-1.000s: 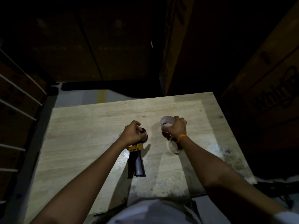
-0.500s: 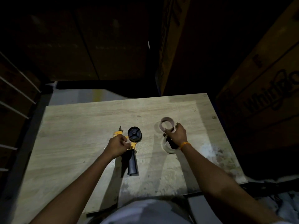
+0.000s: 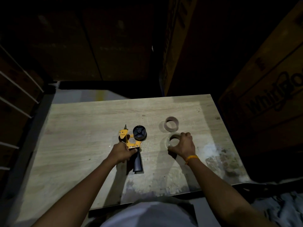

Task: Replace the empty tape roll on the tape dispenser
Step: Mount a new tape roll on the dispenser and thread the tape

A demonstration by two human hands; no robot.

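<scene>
A: Head view, big stuff first. Cardboard boxes [image 3: 265, 99] stacked behind and to the right, dark. Wooden counter [image 3: 78, 128] fills the middle, stained patch on the near right.

B: The tool?

A: Tape dispenser [image 3: 133, 145] lying on its side mid-counter, yellow frame, black handle pointing toward the person, black hub [image 3: 139, 132] bare, no roll on it. Left hand [image 3: 122, 153] sits on it where frame meets handle, fingers curled shut around that spot, pinning it down.

B: Rolls?

A: Two, right of the dispenser. Empty core [image 3: 171, 124] stands farther back, alone, nobody touching it. New tape roll [image 3: 170, 141] lies flat just in front of it, clear tape. Right hand [image 3: 183, 147] is over its near-right side, fingers wrapped on the rim, thumb at the near edge. Looks like a pinch on the roll, though it seems not to be lifted off the counter.

B: Stage?

A: My read: old core is off, new roll about to go on the hub.

B: Risks?

A: Clear tape, slick rim, so it could slip out of that edge grip. Roll could go on the wrong way round, so the sticky side faces wrong at the blade [image 3: 126, 126]. Can't tell the winding direction from here. If it comes in tilted it may jam partway on the hub. Left hand is near the toothed blade end too; if the dispenser twists under the push, the knuckles could catch it.
</scene>
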